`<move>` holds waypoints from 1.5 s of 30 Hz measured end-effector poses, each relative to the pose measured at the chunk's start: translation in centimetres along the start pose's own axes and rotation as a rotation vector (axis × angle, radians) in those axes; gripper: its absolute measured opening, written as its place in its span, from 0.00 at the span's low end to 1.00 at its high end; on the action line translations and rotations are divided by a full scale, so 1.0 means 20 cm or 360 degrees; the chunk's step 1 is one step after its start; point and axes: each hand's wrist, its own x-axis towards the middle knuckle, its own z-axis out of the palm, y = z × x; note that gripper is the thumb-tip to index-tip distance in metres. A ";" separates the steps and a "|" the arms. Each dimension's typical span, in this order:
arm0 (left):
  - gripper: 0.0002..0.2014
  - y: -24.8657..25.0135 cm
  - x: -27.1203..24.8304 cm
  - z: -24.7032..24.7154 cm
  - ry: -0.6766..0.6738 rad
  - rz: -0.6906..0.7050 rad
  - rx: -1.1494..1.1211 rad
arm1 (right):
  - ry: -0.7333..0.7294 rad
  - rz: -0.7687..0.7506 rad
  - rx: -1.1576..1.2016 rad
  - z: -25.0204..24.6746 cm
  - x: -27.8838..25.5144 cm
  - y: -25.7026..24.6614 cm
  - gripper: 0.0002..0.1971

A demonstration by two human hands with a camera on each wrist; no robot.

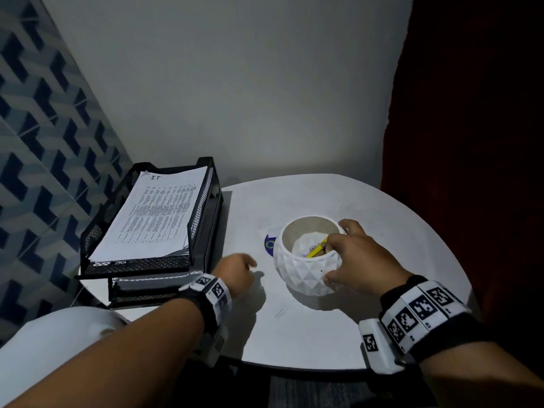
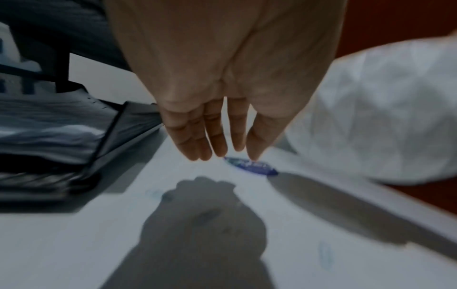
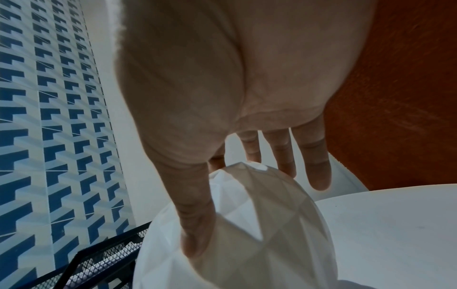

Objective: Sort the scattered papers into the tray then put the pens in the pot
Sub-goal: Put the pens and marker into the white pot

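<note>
A white faceted pot (image 1: pixel 307 269) stands on the round white table (image 1: pixel 309 337), with a yellow pen (image 1: pixel 315 251) lying inside it. My right hand (image 1: pixel 335 256) spans the pot: its thumb (image 3: pixel 197 224) presses the pot's outer wall (image 3: pixel 279 224), and its straight fingers reach over the rim beside the pen's end. My left hand (image 1: pixel 245 265) hovers just left of the pot, fingers (image 2: pixel 217 136) straight and pointing down, holding nothing. A black mesh tray (image 1: pixel 203 201) at the left holds a stack of printed papers (image 1: pixel 156 216).
A blue round sticker (image 1: pixel 269 245) lies on the table beside the pot, below my left fingertips (image 2: pixel 251 166). A lower tray tier (image 1: pixel 141 290) sits under the top one. Blue patterned wall stands at left, dark red surface (image 1: pixel 471 142) at right. A white rounded object (image 1: pixel 59 328) is at lower left.
</note>
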 end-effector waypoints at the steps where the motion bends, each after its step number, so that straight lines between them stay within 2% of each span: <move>1: 0.13 -0.05 -0.01 0.05 -0.0096 -0.0047 0.0117 | -0.0002 -0.0004 0.0000 0.00 0.00 0.00 0.23; 3: 0.16 -0.09 -0.04 0.14 -0.0242 -0.0079 0.0277 | -0.0008 -0.0014 0.0004 0.00 0.00 -0.01 0.23; 6: 0.24 -0.07 -0.07 0.25 -0.0251 -0.0077 0.0332 | -0.0015 -0.0012 0.0008 0.01 0.01 -0.01 0.23; 9: 0.36 -0.01 -0.08 0.37 -0.0283 0.0030 0.0358 | -0.0028 -0.0017 -0.0002 0.01 0.02 -0.01 0.23; 11: 0.37 0.03 -0.09 0.43 -0.0264 0.0099 0.0473 | -0.0025 -0.0017 -0.0003 0.01 0.02 -0.01 0.23; 18: 0.23 0.11 -0.14 0.49 -0.0198 0.0279 0.0462 | -0.0023 -0.0037 0.0033 0.01 0.01 -0.01 0.23; 20: 0.24 0.10 -0.14 0.48 -0.0108 0.0295 0.0565 | -0.0019 -0.0036 0.0033 0.00 0.01 -0.01 0.23; 22: 0.26 0.07 -0.15 0.44 -0.0048 0.0163 0.0655 | -0.0017 -0.0026 0.0034 0.00 0.01 -0.01 0.23; 24: 0.28 0.02 -0.14 0.44 -0.0110 0.0098 0.0717 | -0.0018 -0.0018 0.0044 0.00 0.01 -0.01 0.23; 27: 0.28 -0.05 -0.11 0.51 -0.0218 0.0162 0.0638 | -0.0017 -0.0030 0.0049 0.00 0.02 -0.01 0.23; 32: 0.09 0.02 -0.19 0.49 -0.0143 0.0416 0.0381 | 0.0000 -0.0037 0.0056 0.00 0.02 -0.01 0.23; 38: 0.13 0.06 -0.17 0.51 -0.0142 0.0540 0.0376 | -0.0023 -0.0031 0.0022 0.01 0.02 0.00 0.23; 42: 0.14 0.11 -0.14 0.45 -0.0202 0.0443 0.0484 | -0.0035 -0.0028 0.0027 0.02 0.03 0.00 0.24; 45: 0.08 0.12 -0.11 0.41 -0.0305 0.0312 0.0392 | -0.0046 -0.0021 0.0024 0.03 0.03 0.00 0.24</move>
